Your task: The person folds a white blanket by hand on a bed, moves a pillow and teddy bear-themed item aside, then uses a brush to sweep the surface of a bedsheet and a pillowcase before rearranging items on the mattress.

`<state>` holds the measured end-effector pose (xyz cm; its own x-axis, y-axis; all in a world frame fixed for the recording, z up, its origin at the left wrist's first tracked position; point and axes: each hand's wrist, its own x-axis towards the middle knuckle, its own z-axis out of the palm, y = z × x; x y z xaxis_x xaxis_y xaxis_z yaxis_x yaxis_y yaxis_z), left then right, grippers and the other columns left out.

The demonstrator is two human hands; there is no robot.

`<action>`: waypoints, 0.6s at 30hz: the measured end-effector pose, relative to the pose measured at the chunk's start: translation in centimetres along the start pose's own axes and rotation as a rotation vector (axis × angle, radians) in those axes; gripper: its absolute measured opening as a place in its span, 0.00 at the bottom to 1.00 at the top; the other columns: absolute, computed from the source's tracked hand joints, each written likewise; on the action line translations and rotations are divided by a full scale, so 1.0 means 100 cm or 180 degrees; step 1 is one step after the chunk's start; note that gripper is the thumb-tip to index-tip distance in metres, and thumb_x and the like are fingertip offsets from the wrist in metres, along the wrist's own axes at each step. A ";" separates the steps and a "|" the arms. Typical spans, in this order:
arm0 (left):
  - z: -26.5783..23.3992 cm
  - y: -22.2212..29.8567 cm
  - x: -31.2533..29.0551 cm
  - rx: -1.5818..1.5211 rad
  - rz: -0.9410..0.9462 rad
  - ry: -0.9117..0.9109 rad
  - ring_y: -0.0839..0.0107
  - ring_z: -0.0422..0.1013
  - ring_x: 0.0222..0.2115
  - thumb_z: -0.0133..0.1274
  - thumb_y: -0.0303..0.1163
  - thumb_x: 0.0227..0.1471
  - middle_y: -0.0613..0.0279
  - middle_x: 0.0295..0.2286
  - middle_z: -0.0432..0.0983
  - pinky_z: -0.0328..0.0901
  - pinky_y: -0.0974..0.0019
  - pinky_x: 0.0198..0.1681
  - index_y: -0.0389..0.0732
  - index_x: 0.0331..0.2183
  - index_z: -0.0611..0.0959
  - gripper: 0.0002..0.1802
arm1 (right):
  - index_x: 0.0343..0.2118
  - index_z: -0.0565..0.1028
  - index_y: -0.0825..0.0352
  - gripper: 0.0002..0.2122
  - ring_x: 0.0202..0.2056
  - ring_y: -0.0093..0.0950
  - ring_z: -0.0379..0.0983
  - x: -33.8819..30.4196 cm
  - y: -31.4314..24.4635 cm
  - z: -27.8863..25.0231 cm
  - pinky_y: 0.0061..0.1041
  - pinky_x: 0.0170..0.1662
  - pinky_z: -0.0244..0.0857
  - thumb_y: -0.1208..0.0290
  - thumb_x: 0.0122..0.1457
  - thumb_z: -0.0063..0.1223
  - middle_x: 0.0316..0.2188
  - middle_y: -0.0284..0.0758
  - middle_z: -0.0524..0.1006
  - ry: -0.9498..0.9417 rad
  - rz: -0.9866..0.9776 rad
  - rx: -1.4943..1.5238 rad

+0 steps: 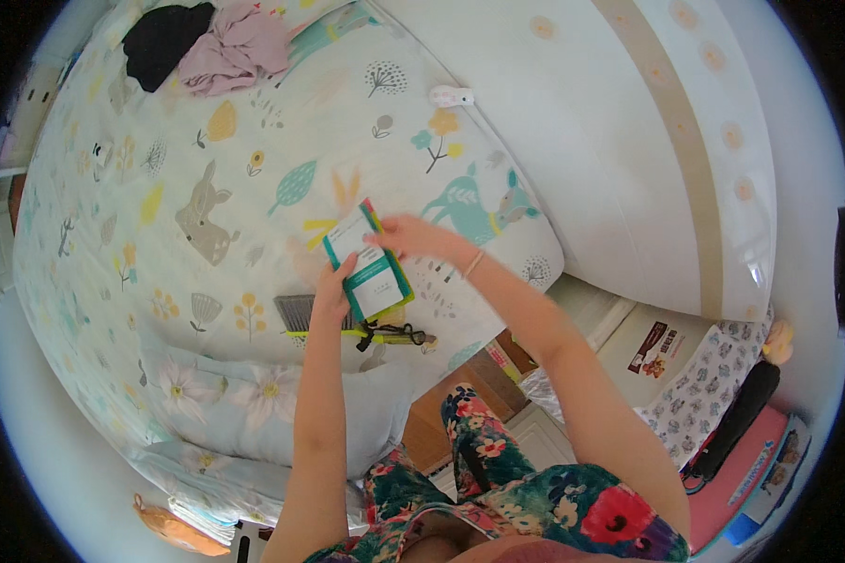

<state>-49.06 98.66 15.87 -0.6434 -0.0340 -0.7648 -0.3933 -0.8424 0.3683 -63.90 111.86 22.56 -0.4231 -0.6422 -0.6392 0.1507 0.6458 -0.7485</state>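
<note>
A pale bed sheet (319, 122) printed with deer, leaves and flowers is spreading out beneath and beyond the fingers, and a white curved panel (610, 122) is rising to their right. A black cloth (164, 45) and a pink cloth (235, 52) are lying well beyond the fingertips, on the far left. The flat packet (377, 289), white and teal with green and yellow edging, is sitting between the two hands above the sheet. The left hand (331, 293) is grasping its left side, the thumb pressing on the front. The right hand (413, 236) is touching its upper right edge; its fingers are blurring, so I cannot tell whether they are pinching it. A grey ribbed object (294, 310) is lying just beside the left fingers, partly behind the wrist, and dark cords (399, 333) are resting just below the packet, nearer the body than the fingers. A flowered pillow (207, 418) is lying nearer the body too, left of both hands' fingers.
</note>
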 end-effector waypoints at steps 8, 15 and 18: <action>-0.044 -0.057 -0.019 -0.0497 0.0236 -0.0263 0.69 0.68 0.32 0.47 0.36 0.49 0.63 0.30 0.71 0.65 0.63 0.35 0.42 0.35 0.71 0.11 | 0.29 0.73 0.66 0.12 0.35 0.36 0.67 0.099 0.046 -0.193 0.32 0.39 0.60 0.66 0.41 0.47 0.30 0.42 0.72 0.3022 -0.0145 -0.3719; 0.011 -0.091 -0.078 -0.0892 -0.0121 -0.1051 0.75 0.63 0.25 0.54 0.32 0.45 0.64 0.29 0.67 0.62 0.75 0.24 0.41 0.41 0.67 0.20 | 0.36 0.70 0.67 0.13 0.37 0.32 0.69 0.123 0.088 -0.179 0.31 0.35 0.61 0.70 0.47 0.42 0.35 0.38 0.71 0.3515 0.0686 -0.1645; -0.005 -0.079 -0.116 -0.1084 0.0028 -0.1024 0.77 0.57 0.21 0.53 0.32 0.46 0.66 0.26 0.64 0.57 0.77 0.21 0.41 0.40 0.67 0.18 | 0.36 0.69 0.69 0.14 0.33 0.36 0.70 0.113 0.064 -0.111 0.35 0.34 0.64 0.73 0.43 0.45 0.30 0.40 0.73 0.3059 -0.0064 -0.1783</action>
<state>-38.19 105.45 21.57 -0.8378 0.0812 -0.5399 -0.1835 -0.9732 0.1385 -77.66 113.33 12.48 -0.9736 -0.2241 -0.0438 -0.1861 0.8898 -0.4167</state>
